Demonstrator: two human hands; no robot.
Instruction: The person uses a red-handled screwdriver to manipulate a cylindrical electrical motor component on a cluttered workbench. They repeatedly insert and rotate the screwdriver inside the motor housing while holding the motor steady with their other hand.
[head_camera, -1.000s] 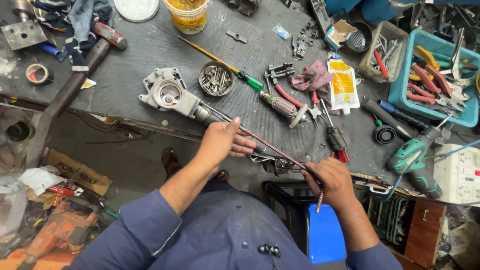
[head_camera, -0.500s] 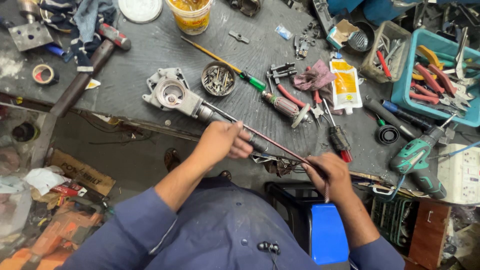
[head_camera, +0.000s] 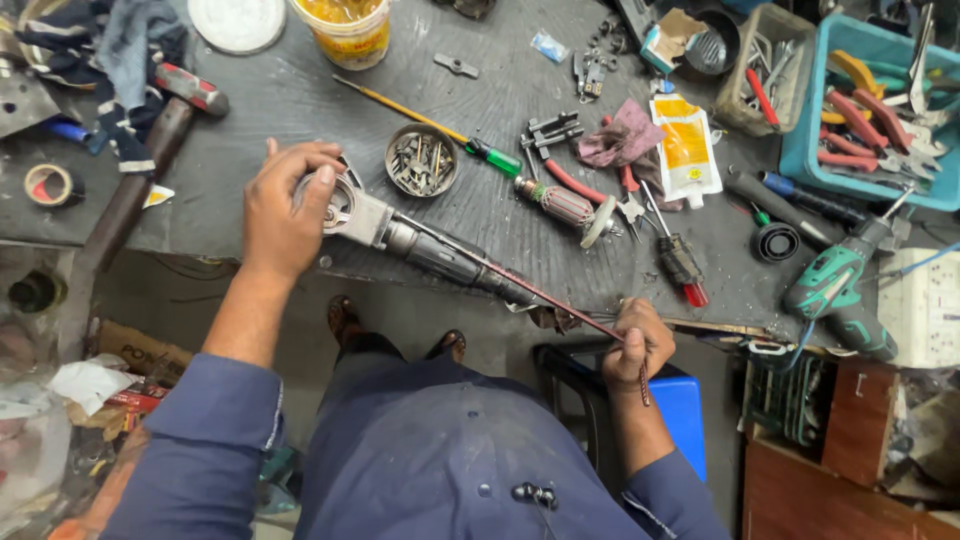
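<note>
A person in a dark blue work shirt bends over a cluttered dark surface (head_camera: 300, 90), left hand (head_camera: 285, 205) clamped over the silver gear head of an angle grinder (head_camera: 400, 235) that lies at the near edge of the surface, its dark body angled toward the right. The right hand (head_camera: 632, 345) is clenched in a tight grip around a thin dark red rod (head_camera: 560, 302) that runs from the grinder's rear end down past the edge. Just beyond the grinder sits a round tin of small metal parts (head_camera: 422, 160), with a green-handled screwdriver (head_camera: 440, 128) and a motor armature (head_camera: 560, 203) near it. A green cordless drill (head_camera: 838, 285) rests well apart at the right.
</note>
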